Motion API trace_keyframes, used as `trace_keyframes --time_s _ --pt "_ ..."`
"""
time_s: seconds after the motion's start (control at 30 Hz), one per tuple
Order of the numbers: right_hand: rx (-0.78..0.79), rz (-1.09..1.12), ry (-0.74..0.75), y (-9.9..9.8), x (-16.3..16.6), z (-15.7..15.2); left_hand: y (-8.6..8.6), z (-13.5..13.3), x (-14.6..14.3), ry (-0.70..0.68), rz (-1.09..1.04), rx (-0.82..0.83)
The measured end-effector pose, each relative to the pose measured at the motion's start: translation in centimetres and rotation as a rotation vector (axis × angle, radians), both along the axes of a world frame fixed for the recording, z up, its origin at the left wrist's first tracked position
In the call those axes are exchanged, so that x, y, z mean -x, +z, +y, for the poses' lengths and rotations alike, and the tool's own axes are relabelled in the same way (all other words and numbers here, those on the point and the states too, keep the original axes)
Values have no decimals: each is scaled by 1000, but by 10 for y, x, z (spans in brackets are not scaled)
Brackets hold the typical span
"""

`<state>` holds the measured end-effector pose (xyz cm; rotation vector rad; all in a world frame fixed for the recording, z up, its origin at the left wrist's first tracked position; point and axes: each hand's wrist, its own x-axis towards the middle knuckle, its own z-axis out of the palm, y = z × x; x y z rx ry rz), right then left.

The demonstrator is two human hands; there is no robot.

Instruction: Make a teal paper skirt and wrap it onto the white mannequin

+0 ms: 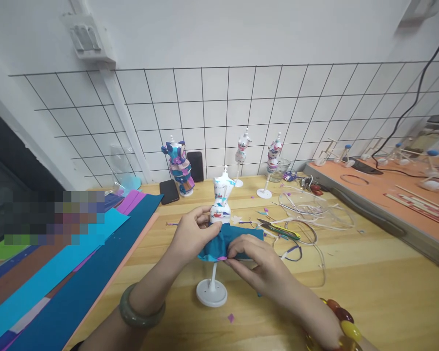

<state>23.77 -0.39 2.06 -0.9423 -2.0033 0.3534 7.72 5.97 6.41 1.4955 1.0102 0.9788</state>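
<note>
A small white dress form [220, 200] with coloured smears stands upright on its round white base [211, 293] in front of me. Teal fabric [214, 247] wraps around its lower part like a skirt and stretches out to the right. My left hand [195, 231] grips the top of the fabric against the form, thumb in front and fingers curled behind. Lower down, my right hand [258, 261] pinches the fabric's bottom edge, where a bit of pink shows. The right fingertips partly cover that edge.
Yellow-handled scissors [281, 229] and tangled cords [307, 209] lie to the right. Behind stand a dressed form [179, 168] and two barer ones, beside a phone [169, 192]. Coloured sheets [109, 261] cover the left side. An orange board [388, 195] lies at right.
</note>
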Motion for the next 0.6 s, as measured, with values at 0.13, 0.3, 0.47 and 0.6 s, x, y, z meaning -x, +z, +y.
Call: trace_keyframes --time_s 0.13,0.3,0.47,0.6 --pt "54 46 -6 -1 3 -1 0 1 0 -38 7 -17" --pt "-10 -20 0 1 4 -1 1 -1 -1 -30 18 -28" --pt "-204 -70 -146 -1 2 0 2 1 1 45 -17 -29" --pt "-376 -107 -257 -6 -2 2 -1 5 2 120 -66 4"
